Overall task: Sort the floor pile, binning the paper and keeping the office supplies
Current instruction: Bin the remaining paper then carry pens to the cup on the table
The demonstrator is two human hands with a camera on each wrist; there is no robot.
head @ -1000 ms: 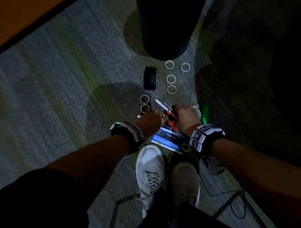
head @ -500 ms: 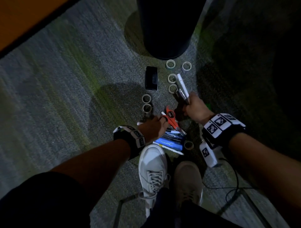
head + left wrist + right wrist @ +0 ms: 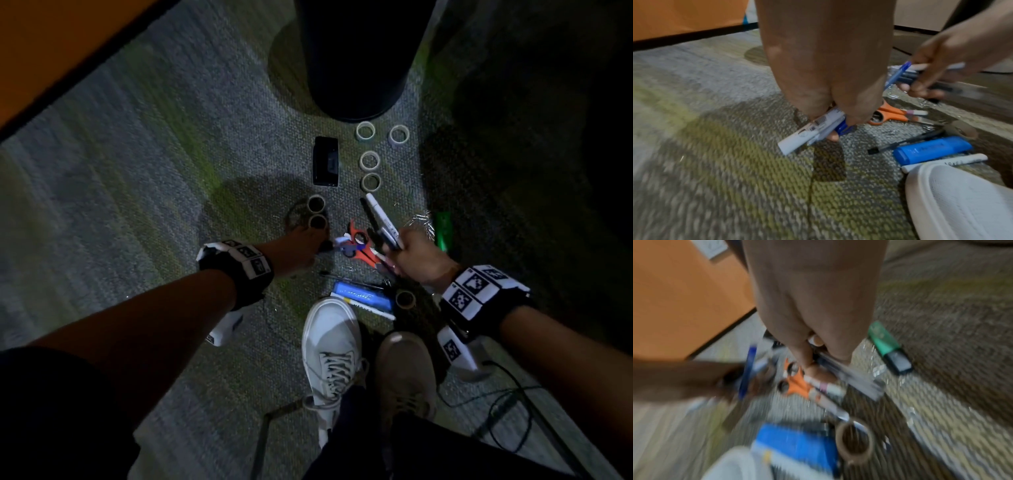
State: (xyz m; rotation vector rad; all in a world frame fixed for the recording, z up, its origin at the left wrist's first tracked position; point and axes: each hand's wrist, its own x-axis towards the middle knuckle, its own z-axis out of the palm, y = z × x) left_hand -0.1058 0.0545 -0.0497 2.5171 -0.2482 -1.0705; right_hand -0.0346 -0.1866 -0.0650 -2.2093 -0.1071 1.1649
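Note:
Loose supplies lie on the carpet before my shoes. My left hand (image 3: 318,245) grips a white marker (image 3: 809,133) and a blue pen together, low over the carpet. My right hand (image 3: 400,246) holds a bundle of pens (image 3: 380,219) that point away from me, just above the orange scissors (image 3: 359,248). A blue highlighter (image 3: 363,294), a white marker (image 3: 945,162) and a black pen (image 3: 906,142) lie by my white shoe (image 3: 332,339). The black bin (image 3: 356,58) stands beyond. I see no paper.
Several tape rolls (image 3: 370,161) lie in rows near the bin, and one more tape roll (image 3: 855,441) lies by my right wrist. A black flat device (image 3: 326,166) and a green highlighter (image 3: 443,229) lie on the carpet. An orange panel (image 3: 51,44) runs along the far left. Cables (image 3: 496,411) trail at the right.
My right hand picked up the pen bundle, swung it out toward the tape rolls, then drew back over the scissors. My left hand took markers from the pile and shifted slightly left.

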